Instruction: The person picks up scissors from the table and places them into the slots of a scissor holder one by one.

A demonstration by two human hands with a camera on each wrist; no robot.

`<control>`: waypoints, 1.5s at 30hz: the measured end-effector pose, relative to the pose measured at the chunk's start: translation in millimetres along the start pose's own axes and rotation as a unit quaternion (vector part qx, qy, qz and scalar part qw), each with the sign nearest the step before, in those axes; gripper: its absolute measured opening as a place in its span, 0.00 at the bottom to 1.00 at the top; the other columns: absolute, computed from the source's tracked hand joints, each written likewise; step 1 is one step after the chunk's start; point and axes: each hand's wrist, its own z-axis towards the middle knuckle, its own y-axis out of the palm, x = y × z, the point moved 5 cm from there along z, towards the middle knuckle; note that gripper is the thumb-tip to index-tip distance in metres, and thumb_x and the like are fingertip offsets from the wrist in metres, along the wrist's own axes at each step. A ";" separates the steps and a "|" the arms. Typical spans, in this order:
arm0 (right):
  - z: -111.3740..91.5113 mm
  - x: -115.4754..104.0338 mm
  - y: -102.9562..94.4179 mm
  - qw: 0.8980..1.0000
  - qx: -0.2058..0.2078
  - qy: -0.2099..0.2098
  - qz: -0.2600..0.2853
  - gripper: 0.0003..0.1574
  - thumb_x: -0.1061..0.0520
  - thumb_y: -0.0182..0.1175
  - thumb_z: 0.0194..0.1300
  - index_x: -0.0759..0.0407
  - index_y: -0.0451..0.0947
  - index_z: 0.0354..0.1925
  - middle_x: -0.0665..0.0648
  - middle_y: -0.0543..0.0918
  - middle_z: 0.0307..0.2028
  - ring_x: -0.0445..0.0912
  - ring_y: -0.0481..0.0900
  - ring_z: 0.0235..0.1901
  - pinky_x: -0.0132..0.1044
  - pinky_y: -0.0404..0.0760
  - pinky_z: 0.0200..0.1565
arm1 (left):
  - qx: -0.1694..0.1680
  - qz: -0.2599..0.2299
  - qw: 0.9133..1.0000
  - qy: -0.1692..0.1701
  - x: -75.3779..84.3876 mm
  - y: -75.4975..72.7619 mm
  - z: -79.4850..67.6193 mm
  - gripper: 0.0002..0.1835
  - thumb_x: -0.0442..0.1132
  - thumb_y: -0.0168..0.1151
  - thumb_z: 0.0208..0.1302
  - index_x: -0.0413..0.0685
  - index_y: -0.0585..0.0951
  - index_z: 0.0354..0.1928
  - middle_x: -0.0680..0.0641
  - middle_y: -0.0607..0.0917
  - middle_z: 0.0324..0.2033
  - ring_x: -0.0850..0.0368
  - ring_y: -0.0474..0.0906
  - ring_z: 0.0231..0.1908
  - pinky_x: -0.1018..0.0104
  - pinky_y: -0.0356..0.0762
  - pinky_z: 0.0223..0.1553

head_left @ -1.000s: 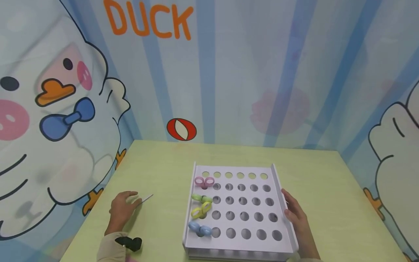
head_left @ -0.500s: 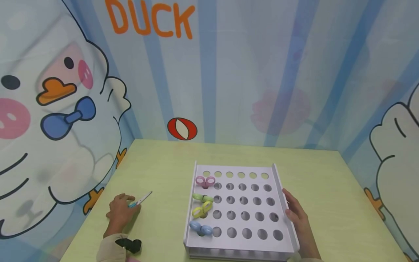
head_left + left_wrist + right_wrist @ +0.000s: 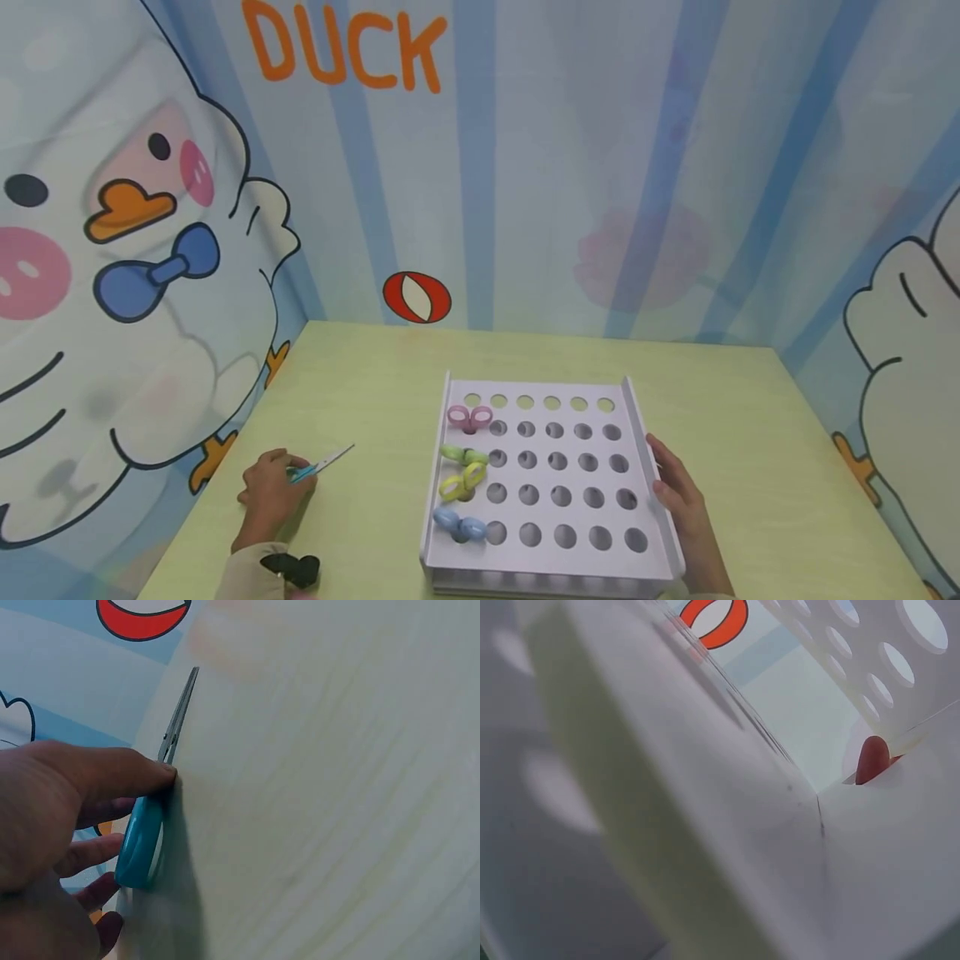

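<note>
My left hand (image 3: 272, 493) pinches a pair of scissors (image 3: 141, 844) with teal handles between thumb and fingers, low over the table's left part. Their blades are together and point away to the right. My right hand (image 3: 686, 504) grips the right side wall of a white rack (image 3: 551, 561) with rows of round holes. Down the rack's left column sit scissors with pink handles (image 3: 470, 422), green handles (image 3: 474, 456), yellow handles (image 3: 462, 481) and blue handles (image 3: 473, 528); their blades are hidden below. In the right wrist view only a fingertip (image 3: 873, 759) shows at the rack.
The pale yellow-green table (image 3: 375, 375) extends to both sides of the rack. Behind and beside it hangs a printed cloth backdrop (image 3: 540, 167) with cartoon ducks and blue stripes. A black strap (image 3: 292, 570) is on my left sleeve.
The teal scissors' handles have come into sight; a second ago only a blade showed past my left fingers. That hand has shifted slightly left and nearer. My right hand and the rack stay put.
</note>
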 end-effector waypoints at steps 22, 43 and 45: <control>-0.4 0.4 3.5 1.000 -0.005 -0.006 0.017 0.32 0.57 0.39 0.79 0.51 0.54 0.78 0.34 0.72 0.64 0.30 0.77 0.58 0.30 0.82 0.53 | -0.011 -0.007 0.998 0.055 6.0 -16.4 -1.4 0.16 0.43 0.70 0.56 0.42 0.83 0.45 0.33 0.86 0.45 0.37 0.80 0.43 0.46 0.62 0.38; -1.4 0.3 2.9 1.000 -0.002 -0.001 0.009 0.33 0.57 0.39 0.79 0.50 0.53 0.78 0.34 0.72 0.64 0.30 0.77 0.57 0.29 0.82 0.52 | 0.045 -0.317 0.946 0.043 38.1 -42.0 -19.2 0.23 0.42 0.76 0.57 0.39 0.82 0.51 0.71 0.83 0.32 0.73 0.79 0.38 0.78 0.79 0.40; -0.9 0.6 2.8 1.000 0.001 -0.005 0.007 0.33 0.57 0.40 0.79 0.50 0.54 0.78 0.33 0.72 0.64 0.30 0.77 0.57 0.28 0.81 0.52 | 0.057 -0.339 0.938 0.045 45.3 -46.2 -22.2 0.21 0.41 0.76 0.57 0.39 0.82 0.50 0.70 0.83 0.33 0.72 0.79 0.39 0.79 0.78 0.41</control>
